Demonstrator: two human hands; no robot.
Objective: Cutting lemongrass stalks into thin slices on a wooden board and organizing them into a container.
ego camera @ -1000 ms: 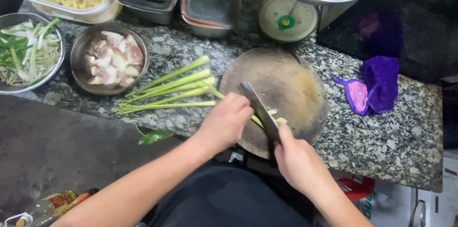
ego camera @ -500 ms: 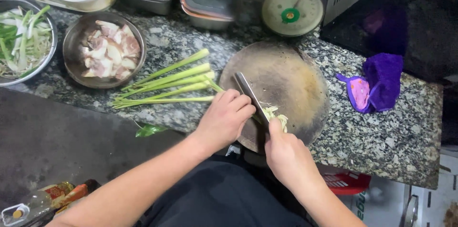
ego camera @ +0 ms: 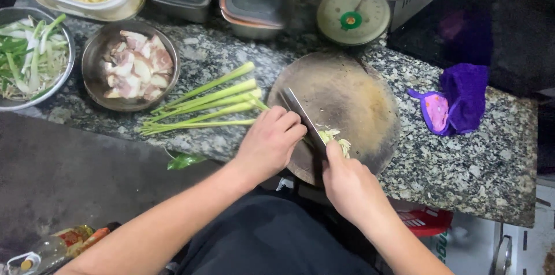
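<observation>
Kitchen: granite counter (ego camera: 474,165), chopping board (ego camera: 347,96), scale (ego camera: 352,18).

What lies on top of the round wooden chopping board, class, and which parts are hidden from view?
On the chopping board lie a small pile of chopped pale stalk and the knife. The left hand covers the stalk ends, and the right hand hides the knife handle.

Speckled granite surface (ego camera: 462,165) carries a round wooden chopping board (ego camera: 347,96). Left of board: lemongrass stalks (ego camera: 202,104), then steel bowl of raw meat (ego camera: 132,66). Right of board: purple cloth (ego camera: 459,99). Behind board: dial scale (ego camera: 352,18).
</observation>
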